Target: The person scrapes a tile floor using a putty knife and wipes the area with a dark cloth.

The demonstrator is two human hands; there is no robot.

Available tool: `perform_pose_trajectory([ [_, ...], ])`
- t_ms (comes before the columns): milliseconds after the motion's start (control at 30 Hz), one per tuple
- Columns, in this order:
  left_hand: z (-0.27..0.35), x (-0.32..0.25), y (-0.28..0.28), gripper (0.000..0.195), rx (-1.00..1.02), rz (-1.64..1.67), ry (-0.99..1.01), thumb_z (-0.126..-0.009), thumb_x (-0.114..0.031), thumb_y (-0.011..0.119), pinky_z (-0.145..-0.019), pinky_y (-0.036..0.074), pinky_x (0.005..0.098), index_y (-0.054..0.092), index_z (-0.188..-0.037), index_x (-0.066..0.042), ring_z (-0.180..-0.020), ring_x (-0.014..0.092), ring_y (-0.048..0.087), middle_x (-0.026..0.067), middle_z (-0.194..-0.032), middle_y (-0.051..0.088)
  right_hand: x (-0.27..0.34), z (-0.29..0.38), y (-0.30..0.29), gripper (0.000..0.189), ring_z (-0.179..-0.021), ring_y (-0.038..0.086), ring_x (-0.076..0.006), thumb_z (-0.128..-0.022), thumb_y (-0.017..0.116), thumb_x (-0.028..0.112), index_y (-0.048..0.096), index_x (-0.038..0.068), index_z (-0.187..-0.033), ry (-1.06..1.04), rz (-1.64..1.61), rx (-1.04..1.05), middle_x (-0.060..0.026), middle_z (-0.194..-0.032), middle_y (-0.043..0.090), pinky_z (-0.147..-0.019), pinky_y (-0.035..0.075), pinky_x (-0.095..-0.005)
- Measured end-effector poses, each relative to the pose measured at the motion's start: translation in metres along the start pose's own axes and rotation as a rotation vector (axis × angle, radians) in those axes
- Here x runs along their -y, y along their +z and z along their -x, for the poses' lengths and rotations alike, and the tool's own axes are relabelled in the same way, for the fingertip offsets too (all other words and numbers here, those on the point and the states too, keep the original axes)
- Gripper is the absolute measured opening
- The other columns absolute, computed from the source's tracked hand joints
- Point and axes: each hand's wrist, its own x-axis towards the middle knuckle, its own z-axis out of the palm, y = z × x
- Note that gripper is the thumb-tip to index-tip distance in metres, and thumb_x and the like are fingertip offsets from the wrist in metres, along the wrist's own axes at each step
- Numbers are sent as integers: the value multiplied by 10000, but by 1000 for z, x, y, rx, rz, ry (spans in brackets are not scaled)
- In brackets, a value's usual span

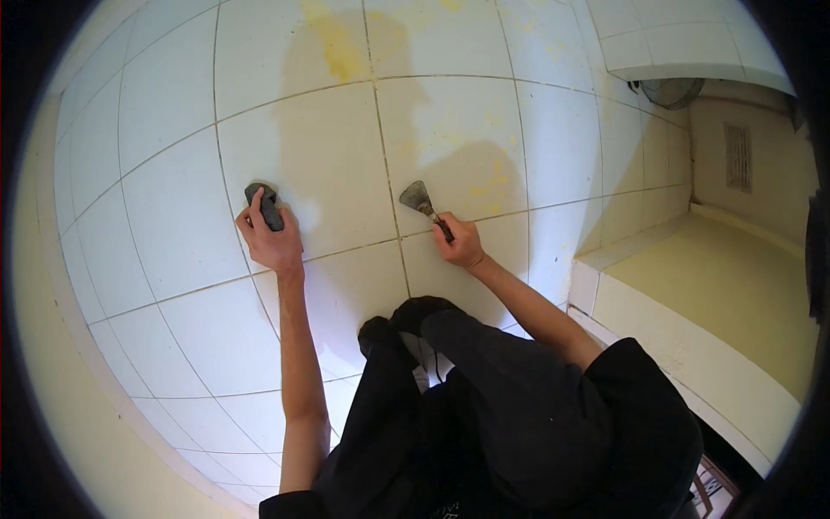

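My left hand point(273, 241) is closed on a dark grey cloth point(261, 194), which touches or lies just over the white floor tiles point(311, 162). To the right, my right hand point(462, 242) grips the dark handle of a putty knife point(416, 196). Its wide, stained blade points up and left, close to a grout line. Whether the blade touches the tile I cannot tell. Small yellow spots point(496, 178) mark the tile beyond my right hand, and a larger yellow smear point(340, 52) lies farther ahead between the two hands.
My bent knees and dark shoes point(421, 314) are below and between the hands. A low tiled ledge point(587, 285) edges the right side, with a recess holding a wire-guarded fan point(671, 93) and a wall vent point(738, 157). A pale wall point(45, 324) curves along the left.
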Motion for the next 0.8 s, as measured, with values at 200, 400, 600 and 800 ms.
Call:
perform_pose_trajectory([
  [200, -2, 3, -1, 474, -3, 10, 40, -745, -79, 701, -693, 567, 390, 683, -1196, -220, -900, 261, 656, 59, -1111, 580, 0, -1, 4, 128, -476, 588, -300, -885, 664, 119, 593, 31, -945, -44, 14, -27, -122, -576, 560, -459, 449, -398],
  [400, -4, 3, -1, 475, -37, -7, 74, -749, -75, 692, -696, 566, 380, 682, -1201, -219, -887, 256, 654, 53, -1108, 579, -1, 0, 6, 132, -478, 591, -299, -879, 675, 139, 587, 44, -905, -53, -5, -26, -116, -560, 552, -453, 447, -402],
  [600, -3, -3, -1, 476, -30, 9, 65, -746, -72, 690, -698, 569, 374, 684, -1199, -219, -883, 246, 652, 48, -1104, 578, 6, 1, 1, 132, -478, 589, -308, -894, 661, 147, 576, 45, -891, 19, -32, -7, -115, -547, 538, -454, 446, -409],
  [800, 1, -1, 0, 471, 2, 14, 8, -758, -72, 683, -752, 559, 392, 677, -1203, -226, -915, 265, 648, 69, -1097, 577, -5, 12, -24, 185, -566, 629, -316, -942, 634, 182, 556, 34, -1021, 68, 59, 147, -158, -714, 614, -502, 474, -411],
])
